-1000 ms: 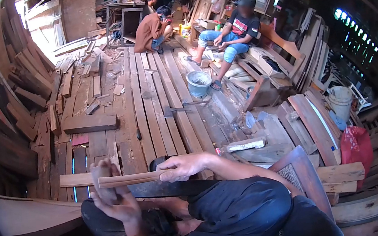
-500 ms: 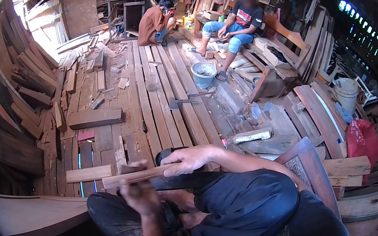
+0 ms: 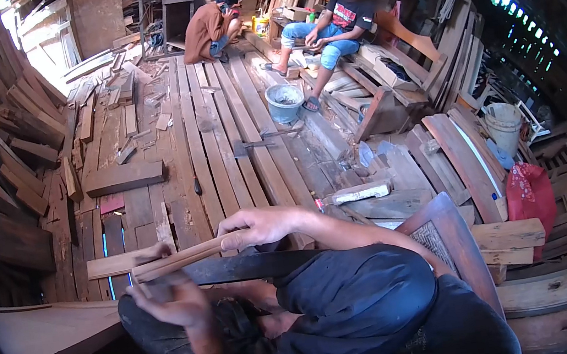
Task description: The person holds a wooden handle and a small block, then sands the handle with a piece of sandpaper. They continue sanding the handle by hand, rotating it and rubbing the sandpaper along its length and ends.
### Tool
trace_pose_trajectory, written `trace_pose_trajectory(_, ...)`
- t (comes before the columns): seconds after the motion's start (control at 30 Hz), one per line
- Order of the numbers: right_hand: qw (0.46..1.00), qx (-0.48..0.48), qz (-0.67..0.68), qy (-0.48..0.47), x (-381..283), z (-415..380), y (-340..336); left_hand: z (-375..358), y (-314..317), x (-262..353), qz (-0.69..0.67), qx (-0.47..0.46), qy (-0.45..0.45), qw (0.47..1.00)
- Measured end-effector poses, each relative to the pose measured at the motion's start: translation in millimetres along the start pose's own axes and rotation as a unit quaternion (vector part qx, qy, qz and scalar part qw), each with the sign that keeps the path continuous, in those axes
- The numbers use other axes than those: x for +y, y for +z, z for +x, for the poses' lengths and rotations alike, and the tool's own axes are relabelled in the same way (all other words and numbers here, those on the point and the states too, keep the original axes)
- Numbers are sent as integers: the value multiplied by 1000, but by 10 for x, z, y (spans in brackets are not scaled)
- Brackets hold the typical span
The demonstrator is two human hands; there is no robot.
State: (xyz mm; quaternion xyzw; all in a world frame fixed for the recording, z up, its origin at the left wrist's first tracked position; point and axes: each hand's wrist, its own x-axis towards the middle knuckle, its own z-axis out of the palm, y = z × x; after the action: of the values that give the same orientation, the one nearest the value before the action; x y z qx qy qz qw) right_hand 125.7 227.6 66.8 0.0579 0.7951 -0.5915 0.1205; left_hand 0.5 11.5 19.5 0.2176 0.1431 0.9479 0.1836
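Note:
A narrow wooden strip (image 3: 190, 255) lies across the space above my lap, its right end in my right hand (image 3: 261, 226). The fingers of that hand are closed round it. My left hand (image 3: 180, 305), smeared by motion, is at the strip's left end. It grips a brownish piece that looks like sandpaper (image 3: 160, 288), bent about the wood; blur hides its exact shape. Dark trousers cover my bent legs behind and below the hands.
One person (image 3: 339, 30) sits on wood at the back right; another (image 3: 210, 29) squats farther back. On the plank floor are a bucket (image 3: 285, 104), a hatchet (image 3: 242, 149), a dark-handled tool (image 3: 196, 185) and a thick board (image 3: 125, 178). Lumber leans along both sides.
My left hand has slid left and down along the strip to its far end. The right hand keeps its grip. The whole view has shifted slightly.

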Motion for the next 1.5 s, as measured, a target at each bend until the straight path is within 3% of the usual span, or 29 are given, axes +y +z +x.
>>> trace_pose_trajectory(0.03, 1000, 3, 0, -15, 71, 27, -3, 50, 103, 96, 14, 104, 9, 994)
trace_pose_trajectory(0.13, 998, 8, -4, -56, 152, 94, 71, -28, 125, -17, 22, 50, 1, 999)
trace_pose_trajectory(0.2, 997, 7, -22, -76, 50, 78, 100, -177, 127, -179, 27, 14, -62, 998)
trace_pose_trajectory(0.27, 999, -2, -5, -43, 110, 85, 68, -260, 117, -303, 27, 12, -91, 995)
trace_pose_trajectory(0.3, 1000, -3, 4, -27, 138, 82, 41, -149, 68, -249, 24, -20, -54, 998)
trace_pose_trajectory(0.4, 999, 18, -13, -33, 121, 75, -3, 31, -13, 38, 42, 92, -23, 995)
trace_pose_trajectory(0.57, 998, 18, 27, -56, 24, 86, 158, -112, -190, -166, 46, 8, -83, 995)
trace_pose_trajectory(0.73, 998, 21, 57, -13, -38, 15, 66, 38, -85, 45, 24, 15, -30, 999)
trace_pose_trajectory(0.83, 997, 26, 45, -61, 18, 51, 99, 31, -68, 83, -8, 2, -18, 1000)
trace_pose_trajectory(0.97, 996, 25, 22, -78, 21, 82, 111, -204, 37, -229, -13, 3, -80, 997)
trace_pose_trajectory(1.13, 998, 32, 30, -54, -40, 36, 82, 24, -32, -46, 9, 0, -23, 1000)
trace_pose_trajectory(1.2, 993, 43, 4, -111, 26, 74, 108, 18, -41, 16, 17, -5, -17, 1000)
trace_pose_trajectory(1.23, 989, 45, -10, -139, 25, 95, 127, -52, -34, -116, -12, -15, -24, 1000)
trace_pose_trajectory(1.33, 996, 30, 14, -81, -73, 34, 129, -231, -6, -339, -43, 5, -85, 995)
trace_pose_trajectory(1.5, 996, 37, 53, -60, -102, 2, 79, 70, -45, 73, 13, 32, 6, 999)
